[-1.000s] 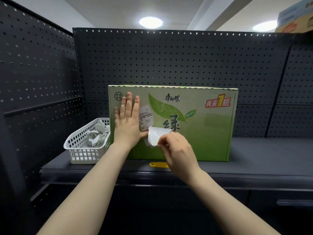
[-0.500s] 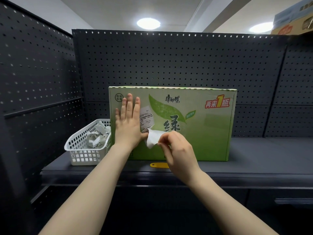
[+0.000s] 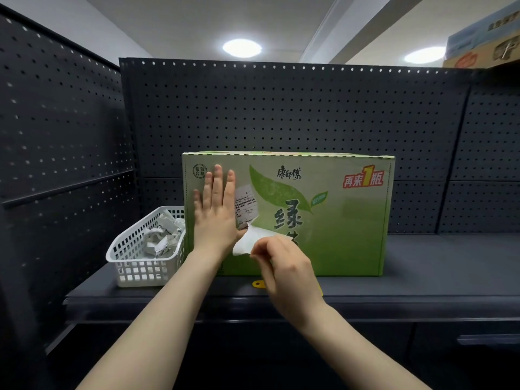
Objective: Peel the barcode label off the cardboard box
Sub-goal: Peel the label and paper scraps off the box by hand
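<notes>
A green cardboard box (image 3: 337, 220) with a leaf print stands on a dark shelf. On its front left sits a white barcode label (image 3: 246, 205); its upper part still sticks to the box, its lower part is peeled away and curls down with the blank back showing. My left hand (image 3: 215, 212) lies flat on the box front just left of the label, fingers spread upward. My right hand (image 3: 284, 266) pinches the loose lower flap of the label in front of the box.
A white plastic basket (image 3: 123, 256) with crumpled peeled labels stands left of the box. A yellow tag (image 3: 259, 284) lies at the shelf's front edge (image 3: 422, 301). Perforated dark panels close the back and left side. Another carton sits top right (image 3: 484, 40).
My right hand has drawn the peeled flap lower and to the left, so more of the label's blank back hangs free. The left hand stays flat on the box.
</notes>
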Tool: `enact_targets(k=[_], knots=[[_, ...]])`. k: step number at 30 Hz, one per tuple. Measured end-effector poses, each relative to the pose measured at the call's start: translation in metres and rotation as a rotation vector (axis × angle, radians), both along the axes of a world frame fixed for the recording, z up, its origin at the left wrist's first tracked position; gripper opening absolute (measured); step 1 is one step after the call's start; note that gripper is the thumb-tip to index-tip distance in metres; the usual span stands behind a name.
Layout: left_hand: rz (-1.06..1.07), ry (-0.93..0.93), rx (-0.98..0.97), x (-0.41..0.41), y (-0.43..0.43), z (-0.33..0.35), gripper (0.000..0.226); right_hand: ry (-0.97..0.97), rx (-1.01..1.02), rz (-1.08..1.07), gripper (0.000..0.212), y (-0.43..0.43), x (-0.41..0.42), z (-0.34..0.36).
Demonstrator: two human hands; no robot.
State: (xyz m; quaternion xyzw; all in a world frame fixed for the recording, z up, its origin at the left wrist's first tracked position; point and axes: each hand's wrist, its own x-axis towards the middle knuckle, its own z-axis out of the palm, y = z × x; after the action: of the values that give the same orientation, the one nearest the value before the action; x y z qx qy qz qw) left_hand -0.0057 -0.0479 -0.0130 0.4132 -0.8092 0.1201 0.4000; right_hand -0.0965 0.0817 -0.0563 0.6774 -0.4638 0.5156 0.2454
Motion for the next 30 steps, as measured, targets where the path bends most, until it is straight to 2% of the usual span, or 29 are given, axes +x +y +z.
enact_targets(k=[5, 9, 17, 22, 27, 30], knots=[[0.015, 0.014, -0.001, -0.002, -0.007, -0.003, 0.114, -0.005, 0.012, -0.013, 0.017, -0.006, 0.013, 0.002], [0.014, 0.014, -0.017, -0.002, -0.005, -0.003, 0.093, -0.027, 0.017, 0.007, 0.016, -0.010, 0.023, 0.007], [-0.034, 0.002, 0.032, -0.001, 0.001, 0.004, 0.091, -0.076, 0.079, 0.041, 0.020, -0.016, 0.032, 0.015], [-0.084, -0.011, 0.055, 0.005, 0.004, 0.004, 0.080, -0.273, 0.115, 0.107, 0.004, -0.015, 0.031, 0.037], [-0.064, -0.013, 0.048, 0.005, 0.002, 0.004, 0.105, -0.549, 0.172, 0.189, 0.008, -0.016, 0.025, 0.056], [-0.071, -0.023, 0.031, 0.006, 0.004, 0.004, 0.107, -0.639, 0.189, 0.247, 0.009, -0.016, 0.021, 0.061]])
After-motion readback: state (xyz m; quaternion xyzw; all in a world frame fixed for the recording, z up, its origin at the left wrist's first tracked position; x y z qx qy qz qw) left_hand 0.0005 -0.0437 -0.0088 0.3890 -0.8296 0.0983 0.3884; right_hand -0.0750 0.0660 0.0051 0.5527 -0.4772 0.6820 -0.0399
